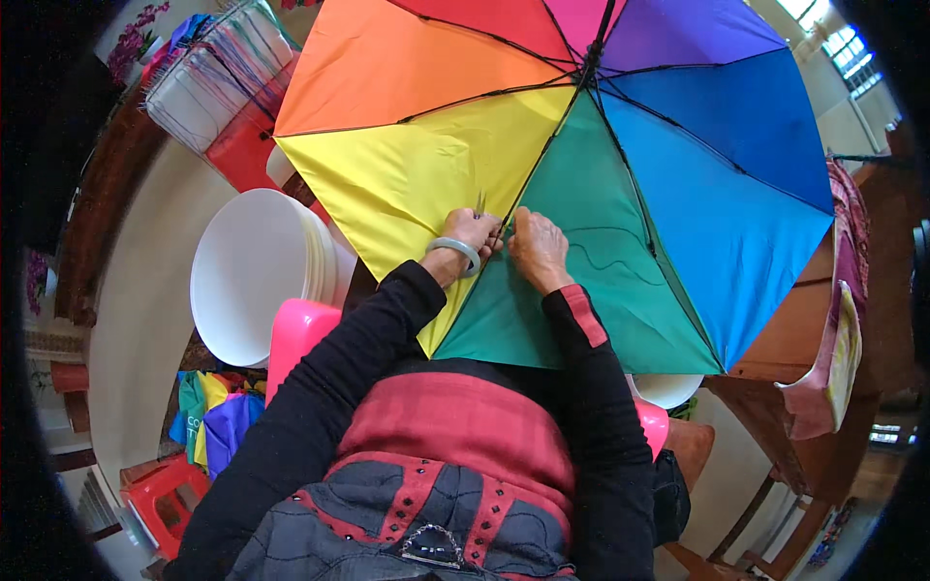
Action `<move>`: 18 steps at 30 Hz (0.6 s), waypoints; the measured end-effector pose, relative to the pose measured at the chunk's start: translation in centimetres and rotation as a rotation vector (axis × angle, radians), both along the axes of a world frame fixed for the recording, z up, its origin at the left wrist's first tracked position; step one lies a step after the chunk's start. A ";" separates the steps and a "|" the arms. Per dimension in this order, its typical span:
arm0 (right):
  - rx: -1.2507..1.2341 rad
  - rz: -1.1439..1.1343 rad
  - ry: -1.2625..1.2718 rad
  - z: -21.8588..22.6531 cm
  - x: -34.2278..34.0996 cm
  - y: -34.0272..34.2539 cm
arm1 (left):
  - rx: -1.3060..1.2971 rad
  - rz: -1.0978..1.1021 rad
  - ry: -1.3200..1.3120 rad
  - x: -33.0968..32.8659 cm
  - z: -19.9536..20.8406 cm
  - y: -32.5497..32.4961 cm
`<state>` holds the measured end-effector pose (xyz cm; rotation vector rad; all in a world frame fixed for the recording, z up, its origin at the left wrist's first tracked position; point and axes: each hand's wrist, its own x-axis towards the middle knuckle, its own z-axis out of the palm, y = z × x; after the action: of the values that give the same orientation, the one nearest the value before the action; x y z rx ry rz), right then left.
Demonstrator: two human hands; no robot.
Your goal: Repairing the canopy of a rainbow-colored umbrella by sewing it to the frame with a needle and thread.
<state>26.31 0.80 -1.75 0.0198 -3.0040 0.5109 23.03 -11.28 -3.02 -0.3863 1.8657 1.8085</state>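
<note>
An open rainbow umbrella [523,53] lies spread before me with its inner side showing. Its dark ribs [542,150] fan out from the hub [590,66]. My left hand [473,230], with a pale bangle at the wrist, is closed around a rib at the yellow and green seam. A small pointed metal tool [480,202] pokes up from its fingers; its kind is hidden. Close beside it, my right hand [539,248] pinches over the green panel [581,320]. A dark thread [612,261] runs from the right fingers in loose curves over the green cloth.
White stacked buckets [247,276] and a pink chair edge [298,334] are at the left. Folded colourful umbrellas [218,416] rest on a red stool [167,494]. A basket with threads [223,77] stands far left. Cloth [828,358] hangs over wooden furniture [790,324] at right.
</note>
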 end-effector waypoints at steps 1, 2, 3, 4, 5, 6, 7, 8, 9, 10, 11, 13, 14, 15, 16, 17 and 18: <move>-0.021 0.000 0.032 -0.7 -0.3 -0.1 | 0.011 0.010 -0.003 0.0 -0.1 -0.1; -0.043 -0.001 0.065 -1.0 -0.5 -0.3 | 0.023 0.019 -0.004 0.0 0.1 -0.1; -0.064 -0.001 0.098 -1.3 -0.7 -0.4 | 0.033 0.028 -0.006 0.0 0.2 -0.1; -0.066 -0.003 0.100 -1.5 -0.7 -0.2 | 0.032 0.027 -0.005 0.0 0.3 -0.1; -0.075 0.009 0.117 -1.7 -0.7 0.0 | 0.040 0.036 -0.028 0.0 0.4 0.0; -0.084 0.020 0.133 -1.9 -0.6 0.3 | 0.047 0.044 -0.052 0.0 0.6 0.2; -0.093 0.035 0.150 -1.9 -0.6 0.4 | 0.055 0.056 -0.075 0.0 0.7 0.2; -0.095 0.036 0.151 -1.9 -0.6 0.4 | 0.053 0.058 -0.074 -0.1 0.6 0.2; -0.099 0.036 0.159 -1.9 -0.6 0.4 | 0.065 0.067 -0.068 -0.1 0.4 0.2; -0.103 0.035 0.167 -1.9 -0.6 0.3 | 0.077 0.075 -0.062 -0.2 0.2 0.2; -0.107 0.034 0.175 -2.0 -0.6 0.3 | 0.089 0.082 -0.057 -0.2 0.1 0.2; -0.107 0.019 0.161 -1.9 -0.6 0.1 | 0.092 0.082 -0.066 -0.2 0.4 0.2; -0.107 0.005 0.148 -1.8 -0.6 0.1 | 0.096 0.082 -0.074 -0.1 0.6 0.2; -0.107 -0.009 0.135 -1.7 -0.6 0.0 | 0.100 0.082 -0.083 -0.1 0.7 0.2; -0.107 -0.010 0.135 -1.7 -0.6 0.0 | 0.099 0.082 -0.083 -0.1 0.5 0.2; -0.101 -0.013 0.137 -1.6 -0.5 -0.1 | 0.126 0.080 -0.079 -0.2 0.4 0.1; -0.095 -0.016 0.139 -1.4 -0.5 -0.2 | 0.152 0.078 -0.075 -0.2 0.2 0.1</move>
<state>25.86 0.63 -3.19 0.0239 -2.8401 0.6223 22.82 -11.21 -2.79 -0.4700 1.6708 1.9451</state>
